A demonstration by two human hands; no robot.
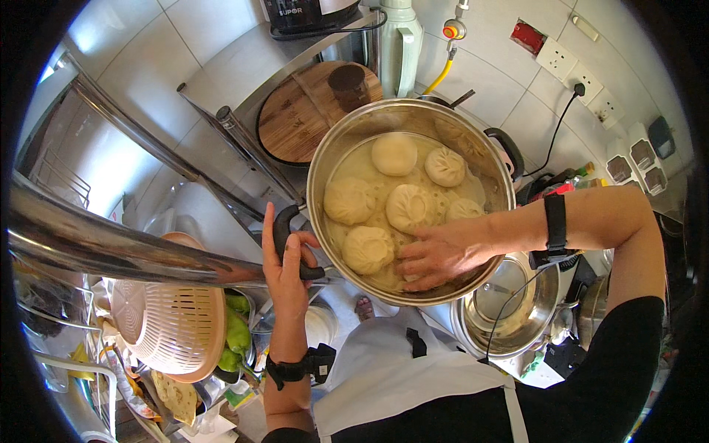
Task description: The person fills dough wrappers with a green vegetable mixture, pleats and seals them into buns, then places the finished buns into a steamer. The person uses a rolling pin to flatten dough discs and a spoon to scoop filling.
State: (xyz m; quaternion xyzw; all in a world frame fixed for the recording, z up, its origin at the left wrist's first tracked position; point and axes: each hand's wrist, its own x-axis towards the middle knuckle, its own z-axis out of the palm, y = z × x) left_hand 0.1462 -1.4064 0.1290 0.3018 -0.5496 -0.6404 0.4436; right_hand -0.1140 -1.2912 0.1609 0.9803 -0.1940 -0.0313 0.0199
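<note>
A large round steel steamer pot stands before me, lined with a wet pale cloth. Several steamed buns sit in it, among them a pleated bun at the centre, a smooth one at the top and another at lower left. My right hand reaches over the rim at the lower right, fingers down around a bun that is mostly hidden beneath them. My left hand is at the pot's black side handle, thumb and index finger raised, the other fingers curled round the handle.
A wooden board with a dark jar lies behind the pot, near a pale green thermos. A steel rail and a pink plastic colander with green peppers are left. Steel bowls stand at lower right.
</note>
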